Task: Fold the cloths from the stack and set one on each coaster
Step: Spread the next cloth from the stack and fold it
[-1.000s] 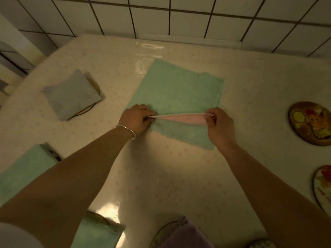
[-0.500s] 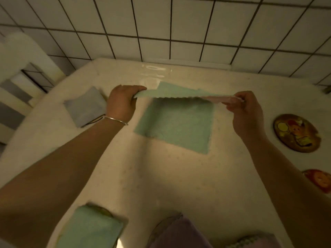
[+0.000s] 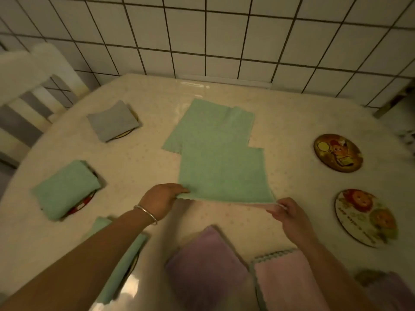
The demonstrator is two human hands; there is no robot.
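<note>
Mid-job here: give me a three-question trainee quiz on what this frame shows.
1. True or false: both hands pinch the near corners of the lifted green cloth.
2. How many round picture coasters on the right lie bare?
3. Which folded cloth sits farthest left of the flat green stack cloth: A grey, B purple, C pink?

Key:
1. True: left hand, right hand.
2. Two: far coaster, near coaster.
3. A: grey folded cloth.

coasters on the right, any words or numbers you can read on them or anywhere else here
Far coaster: cartoon picture only, no legible text.
Near coaster: a curved line of lettering along its lower edge, too blurred to read.
Cloths, table and wall tiles: no text seen.
</note>
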